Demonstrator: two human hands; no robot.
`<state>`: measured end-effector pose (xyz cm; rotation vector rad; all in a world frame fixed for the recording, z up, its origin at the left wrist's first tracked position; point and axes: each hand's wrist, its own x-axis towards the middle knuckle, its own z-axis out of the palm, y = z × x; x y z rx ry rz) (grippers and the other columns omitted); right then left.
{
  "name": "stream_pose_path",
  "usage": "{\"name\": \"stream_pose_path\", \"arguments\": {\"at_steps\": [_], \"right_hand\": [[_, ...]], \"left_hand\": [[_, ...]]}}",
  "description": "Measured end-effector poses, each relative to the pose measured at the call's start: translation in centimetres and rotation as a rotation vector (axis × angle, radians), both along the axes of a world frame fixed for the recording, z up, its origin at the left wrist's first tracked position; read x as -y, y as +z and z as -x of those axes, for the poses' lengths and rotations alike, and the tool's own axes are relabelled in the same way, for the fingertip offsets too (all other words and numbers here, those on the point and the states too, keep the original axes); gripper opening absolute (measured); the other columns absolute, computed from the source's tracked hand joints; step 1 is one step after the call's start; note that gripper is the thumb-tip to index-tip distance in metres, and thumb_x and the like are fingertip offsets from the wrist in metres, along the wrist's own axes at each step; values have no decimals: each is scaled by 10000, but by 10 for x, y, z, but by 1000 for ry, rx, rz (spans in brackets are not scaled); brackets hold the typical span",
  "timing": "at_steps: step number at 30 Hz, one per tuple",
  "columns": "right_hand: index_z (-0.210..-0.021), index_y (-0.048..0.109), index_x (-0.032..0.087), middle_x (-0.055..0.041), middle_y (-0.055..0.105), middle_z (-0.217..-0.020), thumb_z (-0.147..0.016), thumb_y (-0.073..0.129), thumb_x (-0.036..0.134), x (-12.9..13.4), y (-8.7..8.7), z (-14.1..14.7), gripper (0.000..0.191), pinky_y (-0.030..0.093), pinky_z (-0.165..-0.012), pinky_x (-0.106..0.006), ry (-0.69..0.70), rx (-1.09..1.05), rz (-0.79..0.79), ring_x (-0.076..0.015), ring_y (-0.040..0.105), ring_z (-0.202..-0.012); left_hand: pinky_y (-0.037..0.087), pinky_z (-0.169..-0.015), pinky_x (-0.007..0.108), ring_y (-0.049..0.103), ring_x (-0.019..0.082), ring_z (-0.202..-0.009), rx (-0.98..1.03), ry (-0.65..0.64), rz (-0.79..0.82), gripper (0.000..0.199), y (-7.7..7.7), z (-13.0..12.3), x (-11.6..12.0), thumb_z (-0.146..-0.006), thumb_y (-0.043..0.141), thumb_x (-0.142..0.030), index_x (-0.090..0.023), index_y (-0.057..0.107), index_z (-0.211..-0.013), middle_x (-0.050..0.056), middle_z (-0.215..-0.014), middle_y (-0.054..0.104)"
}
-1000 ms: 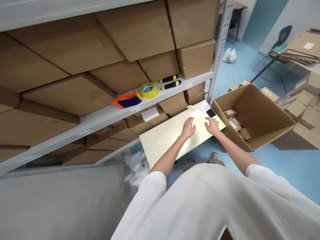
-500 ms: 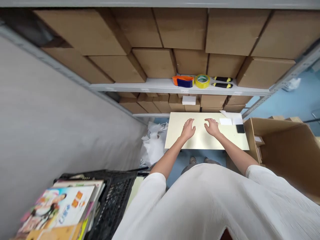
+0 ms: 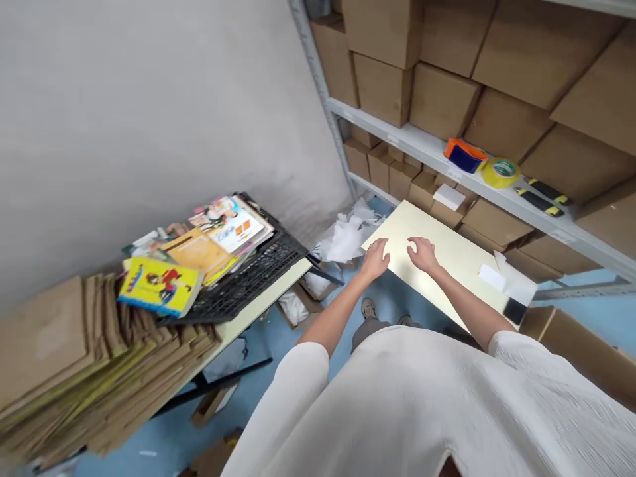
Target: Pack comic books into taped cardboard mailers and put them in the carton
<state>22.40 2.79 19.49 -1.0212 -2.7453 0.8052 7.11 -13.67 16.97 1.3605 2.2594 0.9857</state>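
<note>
My left hand [image 3: 375, 260] hovers by the left end of a pale cream table [image 3: 447, 278], its fingers apart and nothing in them. To its right, my right hand [image 3: 422, 255] is also over the table, fingers spread and holding nothing. Farther along the tabletop lie a white paper slip [image 3: 491, 277], a larger white sheet [image 3: 518, 283] and a flat black object [image 3: 514, 310] whose kind I cannot make out.
On the left table, a black plastic crate [image 3: 248, 281] holds magazines and a yellow book [image 3: 161, 286]; flattened cardboard [image 3: 44, 338] is stacked beside it. The shelf [image 3: 422, 138] bears boxes, a tape dispenser [image 3: 466, 156], a tape roll [image 3: 501, 173] and two utility knives [image 3: 540, 202]. Crumpled white paper [image 3: 348, 235] lies below.
My view has swung to the left, so the crate, magazines and stacked cardboard show more fully. Both hands keep their open pose, now nearer the table's left end.
</note>
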Motion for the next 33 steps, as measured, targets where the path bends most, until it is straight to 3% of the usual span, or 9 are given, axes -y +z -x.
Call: {"name": "stream_pose_path", "arguments": {"at_steps": [10, 25, 29, 33], "right_hand": [[-1381, 693, 205, -163, 677, -1479, -1031, 504, 315, 81, 12, 99, 412, 437, -1139, -586, 312, -40, -7, -398, 562, -1359], [-1365, 713, 204, -167, 702, -1421, -1013, 507, 314, 276, 27, 257, 422, 450, -1105, -542, 618, -186, -18, -384, 569, -1323], [-1362, 716, 188, -176, 693, -1432, -1018, 507, 317, 317, 37, 285, 423, 453, -1097, -532, 694, -193, -5, -377, 572, -1315], [-1352, 719, 209, -159, 690, -1448, -1016, 512, 318, 341, 47, 310, 410, 452, -1104, -524, 761, -218, -9, -371, 566, -1330]], "left_hand": [[431, -1277, 545, 539, 326, -1488, -54, 297, -37, 589, 12, 43, 115, -971, 563, -182, -211, 539, -1558, 161, -1560, 588], [406, -1305, 530, 490, 308, -1541, -172, 513, -79, 584, 32, 139, 324, -996, 542, -183, -202, 514, -1580, 162, -1610, 548], [404, -1305, 520, 498, 308, -1531, -180, 556, -73, 566, 38, 154, 366, -1000, 535, -185, -194, 523, -1567, 164, -1593, 563], [419, -1291, 518, 509, 307, -1517, -176, 619, -68, 548, 39, 169, 391, -1013, 534, -199, -206, 533, -1561, 157, -1587, 568]]}}
